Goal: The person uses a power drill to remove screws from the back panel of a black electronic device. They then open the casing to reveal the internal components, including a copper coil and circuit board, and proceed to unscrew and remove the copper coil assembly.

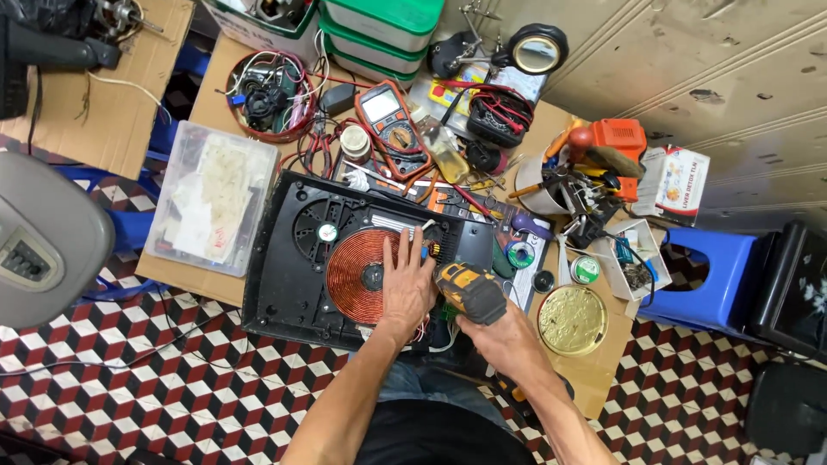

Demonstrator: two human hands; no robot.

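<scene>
1. My right hand (pixel 504 331) is wrapped tight around a yellow and black power screwdriver (pixel 469 291), whose nose points into the right side of the opened induction cooker (pixel 284 258); I cannot see the tip of the bit.
2. My left hand (pixel 405 288) lies flat with fingers spread on the cooker's insides, palm over the right edge of the copper coil (pixel 353 274), fingertips reaching toward the far edge of the cooker. It holds nothing.
3. The cooker sits open on the cardboard-covered surface (pixel 594 375), just in front of my body, its black base showing a round fan (pixel 323 228) left of and a little beyond the coil.
4. Right of the cooker, near the surface's front corner, lies a round gold tin lid (pixel 572 320); a small spool of solder (pixel 519 254) lies just beside the cooker's right edge.
5. Left of the cooker, touching its side, lies a clear plastic parts box (pixel 211 198).
6. Beyond the cooker stands an orange multimeter (pixel 392 125) with red leads, and left of that a round tray of cables (pixel 267 95).
7. Beyond and right of the cooker, a white cup of hand tools (pixel 551 185) stands crowded beside an orange tool.
8. Farthest from the cooker are green-lidded boxes (pixel 379 30) and a magnifier on a stand (pixel 534 50).
</scene>
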